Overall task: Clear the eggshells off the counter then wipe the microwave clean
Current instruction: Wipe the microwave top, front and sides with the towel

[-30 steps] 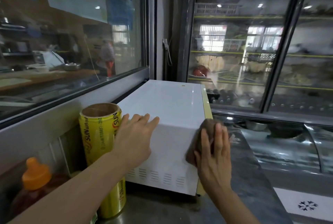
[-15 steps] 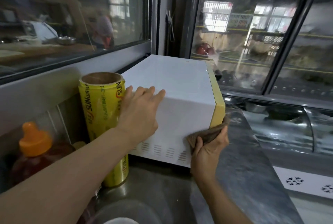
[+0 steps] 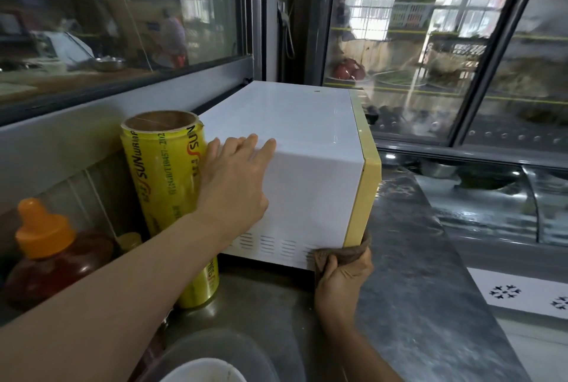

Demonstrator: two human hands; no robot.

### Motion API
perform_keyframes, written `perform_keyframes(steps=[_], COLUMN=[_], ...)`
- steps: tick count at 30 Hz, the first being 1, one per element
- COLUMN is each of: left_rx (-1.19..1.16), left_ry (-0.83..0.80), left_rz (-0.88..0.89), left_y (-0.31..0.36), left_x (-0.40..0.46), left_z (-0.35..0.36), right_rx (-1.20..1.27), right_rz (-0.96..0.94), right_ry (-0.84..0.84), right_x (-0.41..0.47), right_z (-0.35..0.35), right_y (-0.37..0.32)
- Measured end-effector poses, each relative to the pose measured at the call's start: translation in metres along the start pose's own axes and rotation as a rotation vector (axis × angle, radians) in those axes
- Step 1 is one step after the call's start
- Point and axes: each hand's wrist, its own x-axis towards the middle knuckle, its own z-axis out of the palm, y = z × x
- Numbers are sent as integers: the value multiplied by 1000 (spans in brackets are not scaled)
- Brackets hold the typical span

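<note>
A white microwave [image 3: 310, 148] with a yellow front frame stands on the steel counter [image 3: 408, 283], its vented side facing me. My left hand [image 3: 235, 185] lies flat and open against the near upper corner of that side. My right hand [image 3: 342, 280] grips a brown cloth [image 3: 341, 251] pressed to the microwave's bottom front corner. No eggshells are visible.
A yellow cling-wrap roll [image 3: 167, 197] stands upright right beside the microwave's left. An orange-capped sauce bottle [image 3: 50, 252] sits further left. A white bowl rim [image 3: 203, 371] shows at the bottom edge. A glass-door fridge [image 3: 430, 52] stands behind; a chest freezer lid [image 3: 522, 295] lies right.
My right hand has dragged the cloth down the microwave's front edge from mid-height to the bottom corner. My left hand stays on the microwave.
</note>
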Motion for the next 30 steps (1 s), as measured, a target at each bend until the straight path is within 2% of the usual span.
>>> perform_keyframes(steps=[6, 10, 12, 15, 18, 20, 23, 24, 28, 30], left_rx=[-1, 10, 46, 164, 258, 302, 369, 385, 400, 413], left_ry=[-40, -90, -115, -179, -210, -200, -205, -202, -187, -171], left_rz=[4, -1, 17, 126, 216, 200, 201, 205, 186, 176], left_y=[2, 0, -1, -5, -14, -23, -33, -35, -37, -35], left_x=[0, 0, 2, 7, 13, 13, 10, 8, 4, 5], left_z=[-6, -10, -15, -27, -39, -44, -45, -43, -33, -28], right_rx=[-123, -315, -476, -645, -614, -616, -662, -735, -860, -965], right_rz=[218, 352, 306, 93, -208, -367, -703, -861, -1115, -1383], right_ry=[-152, -358, -478, -568, -567, -662, -736, -796, -904, -939], right_x=[-4, 8, 6, -6, -18, -24, -22, -21, -10, -9], right_z=[-15, -39, -58, -78, -71, -57, -25, -14, 28, 46], right_y=[3, -1, -7, -14, -25, -39, -45, -48, -61, -56])
